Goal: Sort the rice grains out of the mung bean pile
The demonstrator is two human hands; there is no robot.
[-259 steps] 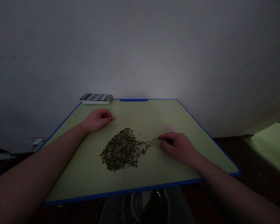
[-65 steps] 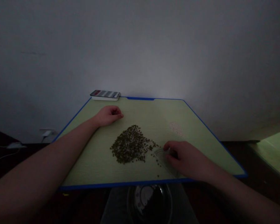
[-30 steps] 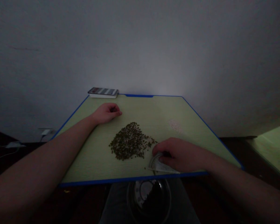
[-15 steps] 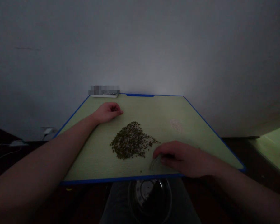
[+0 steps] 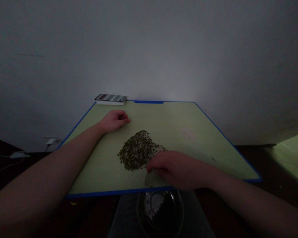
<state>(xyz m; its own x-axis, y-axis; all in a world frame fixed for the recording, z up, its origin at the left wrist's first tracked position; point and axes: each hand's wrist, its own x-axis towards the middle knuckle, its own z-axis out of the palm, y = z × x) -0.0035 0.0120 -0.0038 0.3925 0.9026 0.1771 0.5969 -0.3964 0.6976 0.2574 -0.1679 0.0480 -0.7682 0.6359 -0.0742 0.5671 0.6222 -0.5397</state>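
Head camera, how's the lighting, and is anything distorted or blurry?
Head view: dim, with a pale glow on the wall above the green board; its blue near edge bows slightly from lens distortion; the dark beans look soft, with little detail.

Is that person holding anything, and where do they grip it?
The right hand grips a clear plastic piece by its right edge; the left hand, curled, shows nothing.

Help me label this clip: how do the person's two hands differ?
The left hand lies curled near the far edge of the green board, holding nothing visible; the right hand grips a clear plastic piece near the front edge, beside the dark beans. Both are bare.
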